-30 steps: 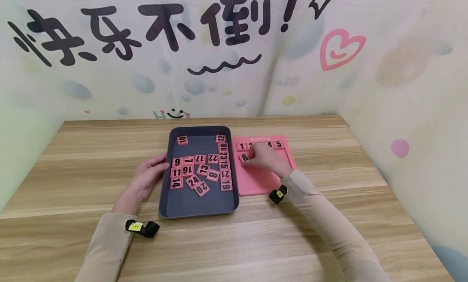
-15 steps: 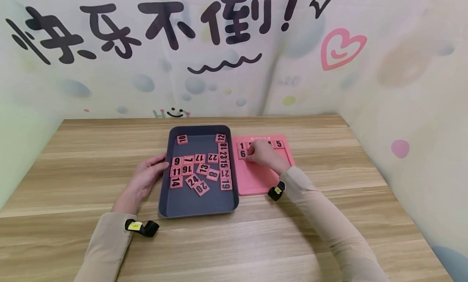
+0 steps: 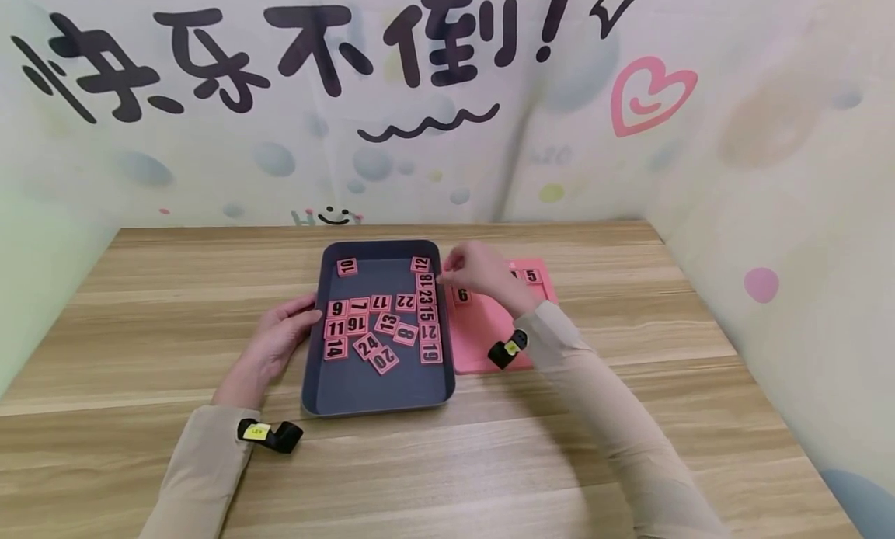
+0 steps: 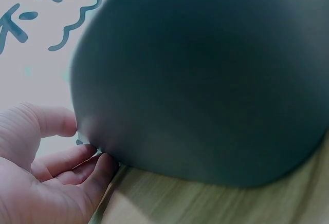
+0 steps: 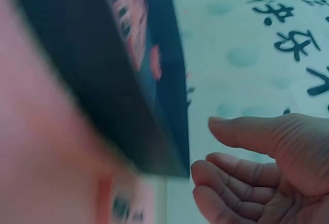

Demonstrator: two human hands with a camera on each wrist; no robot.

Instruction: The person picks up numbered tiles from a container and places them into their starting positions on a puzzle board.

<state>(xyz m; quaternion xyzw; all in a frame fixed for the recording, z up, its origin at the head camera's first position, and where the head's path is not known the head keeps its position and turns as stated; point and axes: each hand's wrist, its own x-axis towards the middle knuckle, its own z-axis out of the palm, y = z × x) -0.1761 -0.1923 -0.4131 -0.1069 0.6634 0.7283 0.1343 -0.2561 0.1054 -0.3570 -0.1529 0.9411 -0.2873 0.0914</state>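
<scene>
My left hand holds the left side of a dark blue-grey tray, thumb and bent fingertips meeting its outer wall in the left wrist view. Inside lie several pink number tiles, including the 10 tile, 18 tile and 20 tile. My right hand hovers by the tray's right rim, over the upper left of a pink puzzle board. Thumb and fingers stand apart with nothing between them in the right wrist view. The 6 tile and 5 tile show on the board; the hand hides others.
The wooden table carries the tray and board side by side, touching or nearly so. Behind stands a pale wall with dark lettering, and another wall borders the right side.
The 6 tile has been straightened under the 1 tile and let go. My right hand has moved up and left toward the tray's rim. The left hand stays put.
</scene>
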